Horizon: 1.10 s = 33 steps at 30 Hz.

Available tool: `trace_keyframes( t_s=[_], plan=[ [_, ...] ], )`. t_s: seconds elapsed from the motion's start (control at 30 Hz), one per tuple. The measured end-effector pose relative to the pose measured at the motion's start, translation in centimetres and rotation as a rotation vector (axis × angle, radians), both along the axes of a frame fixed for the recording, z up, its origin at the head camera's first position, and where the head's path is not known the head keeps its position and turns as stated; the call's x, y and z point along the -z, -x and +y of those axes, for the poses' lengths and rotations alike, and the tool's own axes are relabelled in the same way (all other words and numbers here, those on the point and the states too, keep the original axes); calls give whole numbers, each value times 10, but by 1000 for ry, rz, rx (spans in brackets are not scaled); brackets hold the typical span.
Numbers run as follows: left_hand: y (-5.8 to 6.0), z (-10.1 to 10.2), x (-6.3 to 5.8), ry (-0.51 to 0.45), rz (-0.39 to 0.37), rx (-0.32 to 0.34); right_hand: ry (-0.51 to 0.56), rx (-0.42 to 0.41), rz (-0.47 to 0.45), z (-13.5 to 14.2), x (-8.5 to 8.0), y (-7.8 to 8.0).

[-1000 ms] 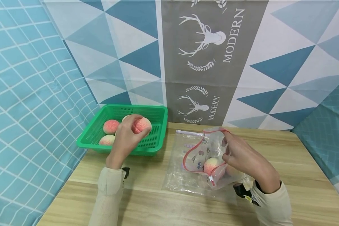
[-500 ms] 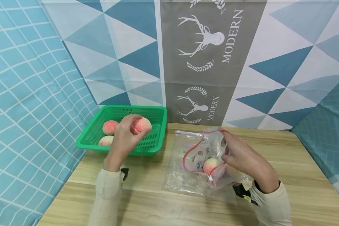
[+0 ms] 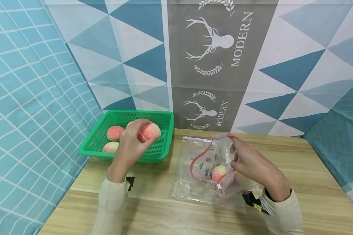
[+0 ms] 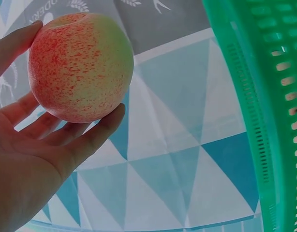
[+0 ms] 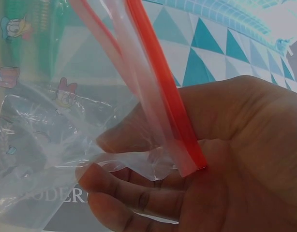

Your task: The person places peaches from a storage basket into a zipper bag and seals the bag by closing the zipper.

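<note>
My left hand [image 3: 130,143] grips a red and pale yellow peach [image 3: 150,131] between thumb and fingers, over the green basket [image 3: 85,150]. In the left wrist view the same peach [image 4: 83,67] shows whole, fingertips spread around its side. My right hand [image 3: 251,161] pinches the edge of a clear zip bag [image 3: 204,163] with a red zip rim, holding its mouth open. One peach [image 3: 219,173] lies inside that bag near the mouth, and another shows faintly behind the plastic. The right wrist view shows the bag's red zip strip [image 5: 160,82] running across my thumb.
Several more peaches, such as a red one [image 3: 115,133], lie in the basket's left part. A flat clear bag with a white zip strip [image 3: 196,139] lies on the wooden table [image 3: 164,215] beneath the red-rimmed bag. Patterned cloth [image 3: 141,42] stands behind.
My left hand with its peach has shifted very slightly right over the basket. The right hand and the bag it holds look unmoved.
</note>
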<state>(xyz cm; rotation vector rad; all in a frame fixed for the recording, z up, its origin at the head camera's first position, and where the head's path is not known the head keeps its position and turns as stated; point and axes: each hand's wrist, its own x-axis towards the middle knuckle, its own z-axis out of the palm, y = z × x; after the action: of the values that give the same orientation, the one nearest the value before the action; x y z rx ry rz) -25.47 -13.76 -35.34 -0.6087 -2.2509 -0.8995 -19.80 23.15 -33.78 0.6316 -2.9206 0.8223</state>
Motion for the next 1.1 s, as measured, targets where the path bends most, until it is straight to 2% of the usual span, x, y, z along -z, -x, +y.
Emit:
trace_keyframes(
  t_s=[0.3,0.57,0.77,0.97,1.1],
  plan=[
    [-8,6,-8,21,53,19,6,2,-7,0,0,0],
    [-19,12,-15,49,67,33,0,-20,17,1,1,1],
    [-28,18,-19,62,86,68,-6,-23,27,2,2,1],
    [-36,26,-22,61,72,104,21,-55,22,0,3,2],
    [-40,29,-23,65,84,128,-25,-69,53,1,2,1]
  ],
)
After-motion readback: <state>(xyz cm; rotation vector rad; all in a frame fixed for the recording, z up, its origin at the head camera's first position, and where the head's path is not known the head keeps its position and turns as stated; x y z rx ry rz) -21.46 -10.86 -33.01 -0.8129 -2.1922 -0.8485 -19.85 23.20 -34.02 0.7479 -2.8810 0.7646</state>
